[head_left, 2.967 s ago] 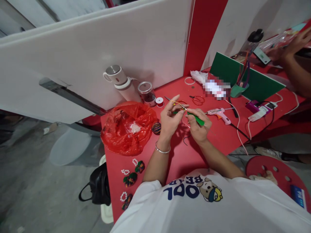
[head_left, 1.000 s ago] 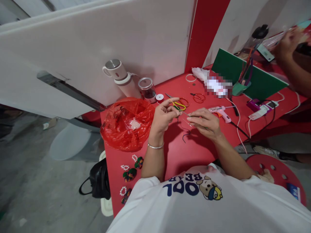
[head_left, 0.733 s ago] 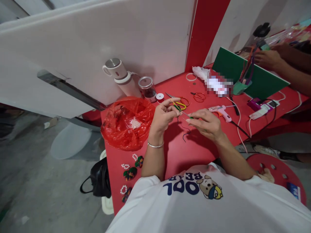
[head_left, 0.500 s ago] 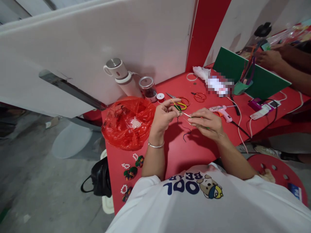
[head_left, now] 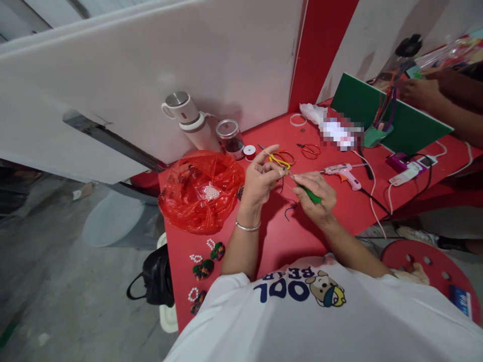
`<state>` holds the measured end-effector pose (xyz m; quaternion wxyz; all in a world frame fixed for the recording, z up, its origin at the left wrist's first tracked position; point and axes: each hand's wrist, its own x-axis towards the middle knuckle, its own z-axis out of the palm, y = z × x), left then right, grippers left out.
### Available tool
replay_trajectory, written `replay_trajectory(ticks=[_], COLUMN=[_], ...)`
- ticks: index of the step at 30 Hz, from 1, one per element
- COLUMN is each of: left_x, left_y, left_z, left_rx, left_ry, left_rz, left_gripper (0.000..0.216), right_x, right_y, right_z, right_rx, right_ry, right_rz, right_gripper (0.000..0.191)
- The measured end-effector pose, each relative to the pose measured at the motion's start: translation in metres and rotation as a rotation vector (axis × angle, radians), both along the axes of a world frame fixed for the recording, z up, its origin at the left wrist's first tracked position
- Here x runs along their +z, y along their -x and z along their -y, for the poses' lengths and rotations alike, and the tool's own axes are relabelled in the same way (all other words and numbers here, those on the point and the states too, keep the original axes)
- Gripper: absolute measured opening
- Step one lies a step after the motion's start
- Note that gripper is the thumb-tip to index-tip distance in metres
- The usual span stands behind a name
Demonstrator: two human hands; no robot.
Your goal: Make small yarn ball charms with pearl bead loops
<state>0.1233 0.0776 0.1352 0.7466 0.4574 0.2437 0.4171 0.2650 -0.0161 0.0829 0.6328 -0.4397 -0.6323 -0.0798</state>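
My left hand [head_left: 259, 177] is closed in a pinch on a thin strand of yarn, its forefinger raised; a yellow-orange stretch runs over that finger. A dark tail of the yarn [head_left: 290, 207] dangles above the red table. In my right hand [head_left: 320, 193] is a crochet hook with a green handle [head_left: 311, 195], fingers wrapped round it. Its thin shaft points at the left fingertips, where the worked piece is too small to make out. Behind the hands lie yellow-handled scissors [head_left: 279, 162] and red-handled scissors [head_left: 309, 151].
A red plastic bag with white beads [head_left: 212, 192] lies left, near pom-poms with bead loops [head_left: 204, 269]. A thermos [head_left: 192, 125], jar [head_left: 229, 140] and ribbon spool [head_left: 249, 152] stand behind. Rightward are a pink glue gun [head_left: 346, 173], cables and another person's hands [head_left: 424, 93].
My right hand has turned and shifted slightly left, baring the hook's green handle. My left hand has moved a little right, and the yellow scissor handle shows more.
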Motion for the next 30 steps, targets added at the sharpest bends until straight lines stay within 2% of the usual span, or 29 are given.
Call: replay_trajectory(ticks=[3, 7, 13, 16, 21, 25, 28, 30], left_x=[-0.001, -0.001, -0.005, -0.007, -0.004, -0.003, -0.004, -0.004], left_y=[-0.005, -0.007, -0.006, -0.007, -0.012, -0.015, -0.016, -0.015], left_z=[0.002, 0.004, 0.000, 0.000, 0.005, 0.007, 0.008, 0.007], left_rx=[0.019, 0.051, -0.017, 0.029, 0.118, 0.170, 0.199, 0.176], left_ry=[0.005, -0.045, -0.017, -0.063, -0.133, -0.160, -0.130, -0.055], left_rz=[0.017, 0.026, -0.015, -0.026, -0.036, -0.047, -0.012, 0.050], left_gripper=[0.083, 0.091, 0.094, 0.094, 0.088, 0.088, 0.094, 0.100], right_x=[-0.001, -0.003, -0.010, -0.009, 0.001, 0.003, 0.000, -0.003], right_y=[0.004, 0.006, 0.002, 0.002, 0.013, 0.024, 0.028, 0.029], right_z=[-0.004, -0.009, -0.014, -0.015, -0.016, -0.019, -0.022, -0.023], right_rx=[-0.008, -0.003, 0.115, 0.096, 0.003, -0.054, -0.084, -0.105], right_ry=[-0.005, 0.075, 0.173, 0.221, 0.102, 0.103, 0.089, 0.040], right_rz=[-0.069, -0.202, -0.410, -0.439, -0.371, -0.405, -0.401, -0.363], right_gripper=[0.029, 0.024, 0.028, 0.025, 0.019, 0.021, 0.022, 0.023])
